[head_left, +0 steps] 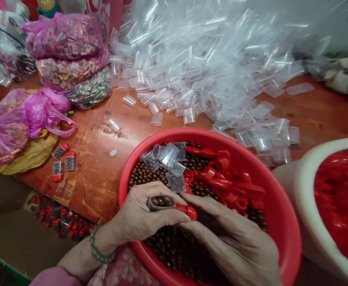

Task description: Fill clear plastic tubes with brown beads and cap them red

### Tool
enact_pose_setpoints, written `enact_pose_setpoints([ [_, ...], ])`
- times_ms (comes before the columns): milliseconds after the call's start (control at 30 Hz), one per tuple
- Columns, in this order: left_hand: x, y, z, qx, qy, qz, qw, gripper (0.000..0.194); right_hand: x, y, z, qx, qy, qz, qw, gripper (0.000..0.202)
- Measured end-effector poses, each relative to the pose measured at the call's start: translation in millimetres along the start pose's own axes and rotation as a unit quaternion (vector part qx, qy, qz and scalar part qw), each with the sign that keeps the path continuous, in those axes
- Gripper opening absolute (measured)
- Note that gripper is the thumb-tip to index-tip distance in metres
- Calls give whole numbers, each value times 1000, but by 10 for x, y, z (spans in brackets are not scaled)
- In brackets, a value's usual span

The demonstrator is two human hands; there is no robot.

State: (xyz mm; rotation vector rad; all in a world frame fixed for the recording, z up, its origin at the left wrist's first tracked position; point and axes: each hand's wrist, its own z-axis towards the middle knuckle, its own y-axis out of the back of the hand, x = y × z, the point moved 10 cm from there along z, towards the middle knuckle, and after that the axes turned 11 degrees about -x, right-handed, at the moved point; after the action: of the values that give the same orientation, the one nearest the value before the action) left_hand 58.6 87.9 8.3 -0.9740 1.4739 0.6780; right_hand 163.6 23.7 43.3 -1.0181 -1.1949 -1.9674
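Note:
My left hand (150, 218) is closed around a small clear plastic container (152, 207), its open end toward me. Brown candy balls (163, 201) fill the container up to its mouth. A red plastic cap (191, 213) lies between my two hands, beside the container. My right hand (227, 230) has its thumb and fingers closed around the cap; part of their grip is hidden. Both hands are over a red basin (283, 222) of brown balls. Loose clear containers (169, 155) and red caps (221, 182) lie on the balls inside it.
A large heap of clear containers (191, 79) covers the back of the wooden table (102, 190). Pink bags (66, 39) stand at left, near several filled, capped containers (69, 161). A cardboard box (10, 222) holds more. At right is a white tub (306, 198) of red caps.

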Motion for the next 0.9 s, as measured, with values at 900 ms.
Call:
enact_pose_setpoints([
  [900,337,-112,-65,13,193,-98,976,24,190,127,292,9,90,-21,996,50],
])
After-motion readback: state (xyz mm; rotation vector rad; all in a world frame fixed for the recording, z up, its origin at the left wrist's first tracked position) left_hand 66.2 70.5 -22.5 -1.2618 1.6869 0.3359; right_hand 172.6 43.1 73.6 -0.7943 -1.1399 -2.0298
